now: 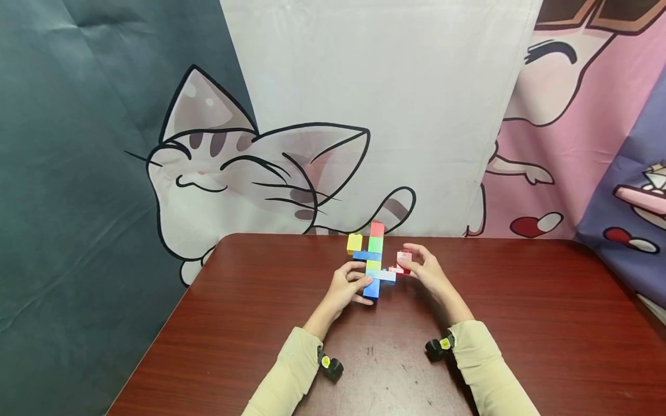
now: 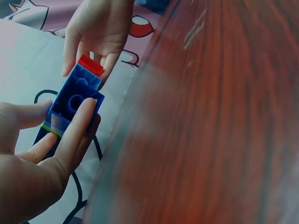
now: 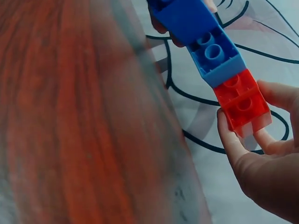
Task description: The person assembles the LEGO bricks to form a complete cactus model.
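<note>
My left hand (image 1: 340, 290) grips the lower part of an upright figure of stacked toy building blocks, with fingers about its blue bottom block (image 1: 372, 289). Above that, the stack has a light blue crosspiece (image 1: 385, 275), a blue crosspiece (image 1: 367, 255), a green block (image 1: 375, 245) and a red top block (image 1: 377, 229). One yellow block (image 1: 354, 244) stands on the left end of the upper crosspiece. My right hand (image 1: 429, 273) pinches a red block piece (image 3: 243, 100) against the lower crosspiece's right end. The left wrist view shows the blocks' hollow undersides.
The figure is held above a brown wooden table (image 1: 250, 323), close to its far edge. Behind the table hangs a printed cloth backdrop (image 1: 416, 104) with cartoon cats. Wrist cameras (image 1: 333, 368) are strapped over both sleeves.
</note>
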The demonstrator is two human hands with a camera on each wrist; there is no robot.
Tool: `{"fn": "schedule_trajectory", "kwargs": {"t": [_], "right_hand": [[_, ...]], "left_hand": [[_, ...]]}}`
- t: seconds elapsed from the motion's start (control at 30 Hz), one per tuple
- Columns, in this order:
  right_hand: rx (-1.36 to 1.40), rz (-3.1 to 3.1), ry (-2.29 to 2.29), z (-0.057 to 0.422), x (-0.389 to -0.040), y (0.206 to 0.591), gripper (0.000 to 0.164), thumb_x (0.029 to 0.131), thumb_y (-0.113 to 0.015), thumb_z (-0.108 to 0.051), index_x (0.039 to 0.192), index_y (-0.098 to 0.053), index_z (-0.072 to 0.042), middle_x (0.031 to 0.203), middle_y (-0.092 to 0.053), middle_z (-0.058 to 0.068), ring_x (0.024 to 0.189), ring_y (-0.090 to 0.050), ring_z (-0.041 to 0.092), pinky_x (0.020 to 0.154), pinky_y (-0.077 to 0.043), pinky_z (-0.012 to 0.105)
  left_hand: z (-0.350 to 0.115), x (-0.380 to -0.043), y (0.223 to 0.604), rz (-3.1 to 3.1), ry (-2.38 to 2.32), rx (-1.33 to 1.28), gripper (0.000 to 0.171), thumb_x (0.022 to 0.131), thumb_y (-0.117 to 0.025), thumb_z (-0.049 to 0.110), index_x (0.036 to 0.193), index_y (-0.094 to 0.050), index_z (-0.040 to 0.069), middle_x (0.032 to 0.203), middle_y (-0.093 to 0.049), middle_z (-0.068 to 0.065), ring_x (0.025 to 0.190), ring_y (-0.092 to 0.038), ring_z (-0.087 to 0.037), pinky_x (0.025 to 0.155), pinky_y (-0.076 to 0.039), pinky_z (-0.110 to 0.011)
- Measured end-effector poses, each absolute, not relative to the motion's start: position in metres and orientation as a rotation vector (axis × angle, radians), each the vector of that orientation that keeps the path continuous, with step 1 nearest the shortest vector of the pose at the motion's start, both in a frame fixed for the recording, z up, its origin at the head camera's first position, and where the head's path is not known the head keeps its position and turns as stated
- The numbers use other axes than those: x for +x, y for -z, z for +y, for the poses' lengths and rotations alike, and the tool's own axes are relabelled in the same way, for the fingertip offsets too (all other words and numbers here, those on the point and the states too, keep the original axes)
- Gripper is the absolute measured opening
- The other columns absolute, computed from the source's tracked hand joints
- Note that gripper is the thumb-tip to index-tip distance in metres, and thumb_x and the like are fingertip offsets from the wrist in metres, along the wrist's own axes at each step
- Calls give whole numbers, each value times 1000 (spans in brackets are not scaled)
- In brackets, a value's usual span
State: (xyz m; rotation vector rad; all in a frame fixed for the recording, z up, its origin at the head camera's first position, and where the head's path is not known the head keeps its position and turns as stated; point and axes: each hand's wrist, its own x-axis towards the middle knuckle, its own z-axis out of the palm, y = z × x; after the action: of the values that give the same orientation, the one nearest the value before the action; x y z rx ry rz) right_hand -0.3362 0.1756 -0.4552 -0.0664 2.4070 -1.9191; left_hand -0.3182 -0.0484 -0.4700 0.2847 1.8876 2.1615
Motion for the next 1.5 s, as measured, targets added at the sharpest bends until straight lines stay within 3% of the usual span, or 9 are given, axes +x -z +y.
{"fn": "schedule_trajectory", "kwargs": {"t": [0.13, 0.23, 0.4, 0.57, 1.07, 1.5], "right_hand": [[-25, 2406, 1918, 175, -337, 461, 61, 95, -62, -23, 145, -34, -1, 142, -38, 22, 120, -45, 28, 81, -51, 13], [-8, 2403, 1922, 175, -336, 462, 61, 95, -62, -23, 144, -34, 1, 140, -38, 23, 122, -43, 29, 80, -50, 12], [21, 2404, 1917, 175, -336, 465, 57, 95, -62, -22, 141, -38, 2, 134, -45, 23, 101, -54, 13, 77, -51, 12], [44, 2401, 1909, 176, -336, 468, 54, 95, -63, -25, 138, -43, 2, 128, -49, 20, 87, -54, 3, 75, -51, 13], [74, 2390, 1891, 180, -337, 470, 58, 96, -61, -32, 140, -42, 0, 133, -47, 21, 100, -54, 14, 79, -52, 13], [92, 2386, 1889, 181, -340, 476, 58, 96, -62, -32, 141, -41, -1, 133, -46, 21, 103, -52, 18, 79, -52, 12]], "left_hand": [[-46, -317, 472, 1877, -2166, 275, 41, 93, -60, 1, 130, -45, -8, 91, -62, -7, 71, -63, -10, 63, -60, -47], [-45, -317, 473, 1872, -2160, 261, 41, 94, -60, 2, 130, -45, -9, 91, -61, -8, 72, -63, -10, 63, -60, -47], [-44, -316, 473, 1866, -2126, 246, 42, 95, -59, 5, 132, -43, -8, 92, -61, -9, 74, -63, -12, 65, -60, -47], [-44, -317, 475, 1848, -2102, 241, 45, 95, -60, 6, 135, -42, -6, 96, -61, -10, 77, -64, -13, 69, -60, -47], [-42, -317, 472, 1845, -2010, 241, 54, 93, -63, 4, 140, -38, -5, 126, -53, -27, 84, -67, -17, 76, -60, -45], [-42, -317, 473, 1828, -1973, 270, 57, 92, -62, -1, 142, -34, -6, 130, -50, -28, 84, -67, -18, 79, -60, -44]]}}
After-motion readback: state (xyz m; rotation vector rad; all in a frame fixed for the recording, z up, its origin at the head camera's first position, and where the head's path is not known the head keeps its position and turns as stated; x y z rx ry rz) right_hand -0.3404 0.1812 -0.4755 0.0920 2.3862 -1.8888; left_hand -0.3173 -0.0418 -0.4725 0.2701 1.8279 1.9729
